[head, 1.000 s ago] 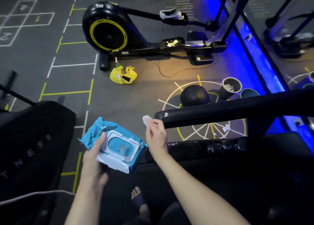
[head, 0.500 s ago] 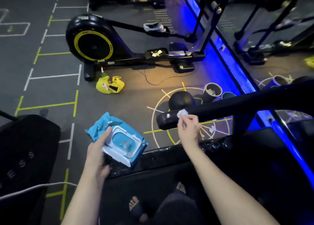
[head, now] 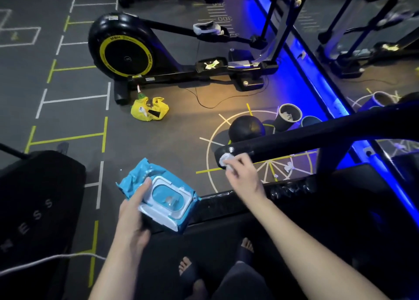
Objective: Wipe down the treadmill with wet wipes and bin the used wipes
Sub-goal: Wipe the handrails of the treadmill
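The treadmill rail (head: 317, 139) slants across the right, its end near centre; beyond it on the floor a ball (head: 246, 128) sits just beside a bin (head: 282, 124) holding white scraps; the left hand (head: 133, 218) grips a blue pack (head: 158, 195), thumb on top; the right hand (head: 242, 175), fingers curled, pinches a wipe (head: 225, 160) and presses it against the rail's end.

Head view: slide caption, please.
Right hand presses a wet wipe against the treadmill handrail; left hand holds the wipes pack.
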`<state>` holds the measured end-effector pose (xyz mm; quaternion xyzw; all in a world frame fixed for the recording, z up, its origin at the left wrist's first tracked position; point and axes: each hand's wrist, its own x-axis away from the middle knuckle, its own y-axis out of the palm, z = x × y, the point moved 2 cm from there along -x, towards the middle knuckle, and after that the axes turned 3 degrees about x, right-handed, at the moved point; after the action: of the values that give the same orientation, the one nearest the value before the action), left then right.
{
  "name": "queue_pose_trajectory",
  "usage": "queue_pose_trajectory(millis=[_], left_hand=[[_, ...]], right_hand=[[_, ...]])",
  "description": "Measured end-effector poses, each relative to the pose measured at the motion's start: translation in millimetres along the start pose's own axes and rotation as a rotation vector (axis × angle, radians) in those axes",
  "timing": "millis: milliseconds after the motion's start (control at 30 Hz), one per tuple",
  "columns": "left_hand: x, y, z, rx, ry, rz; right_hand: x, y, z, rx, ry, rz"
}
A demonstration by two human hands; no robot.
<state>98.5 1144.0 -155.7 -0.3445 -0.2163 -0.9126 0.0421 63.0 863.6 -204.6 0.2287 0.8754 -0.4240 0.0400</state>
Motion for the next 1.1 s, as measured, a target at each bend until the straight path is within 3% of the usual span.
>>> queue_pose_trajectory(millis=[67, 200, 333, 400, 467, 567, 633, 667, 733, 867, 967, 1033, 1100], left_hand=[[1.4, -2.5, 2.5, -0.003, 0.013, 0.007], [5.0, -6.9, 2.2, -0.023, 0.004, 0.016], [6.2, -9.4, 0.7, -0.049, -0.007, -0.006], [4.8, -10.4, 1.0, -0.053, 0.001, -0.017], [3.0, -11.7, 2.2, -0.058, 0.004, -0.043], [2.5, -12.8, 4.5, -0.064, 0.008, -0.066], [2.3, -13.6, 3.4, -0.079, 0.008, -0.074], [1.6, -14.6, 2.2, -0.082, 0.006, -0.071], [0.3, -14.8, 0.2, -0.086, -0.002, -0.066], [-2.3, -10.8, -4.9, -0.086, -0.035, -0.080], [-3.7, -2.2, -5.8, -0.106, -0.031, -0.116], [-2.7, 5.1, -5.7, -0.101, -0.031, -0.148], [-3.2, 10.9, -5.6, -0.084, -0.043, -0.157]], right_hand=[[-16.4, -16.4, 2.5, 0.077, 0.000, 0.149], [-34.1, -4.7, 13.1, 0.283, -0.019, 0.135], [-15.5, 27.4, -7.2, 0.149, -0.324, -0.223], [6.5, 37.5, -13.8, 0.162, -0.328, -0.340], [22.8, 37.2, -17.4, 0.026, -0.144, -0.176], [23.3, 9.1, -6.2, -0.143, 0.225, 0.381], [10.7, -15.0, 17.9, -0.186, 0.523, 0.513], [3.3, -23.2, 27.5, -0.206, 0.630, 0.493], [-10.7, -27.2, 36.5, -0.165, 0.668, 0.382], [-16.2, -2.1, 10.8, -0.084, 0.411, 0.108], [6.7, 26.2, -9.6, -0.137, 0.153, -0.212], [27.7, 36.2, -12.5, -0.185, 0.229, -0.276], [46.1, 33.4, -11.9, -0.308, 0.440, -0.174]])
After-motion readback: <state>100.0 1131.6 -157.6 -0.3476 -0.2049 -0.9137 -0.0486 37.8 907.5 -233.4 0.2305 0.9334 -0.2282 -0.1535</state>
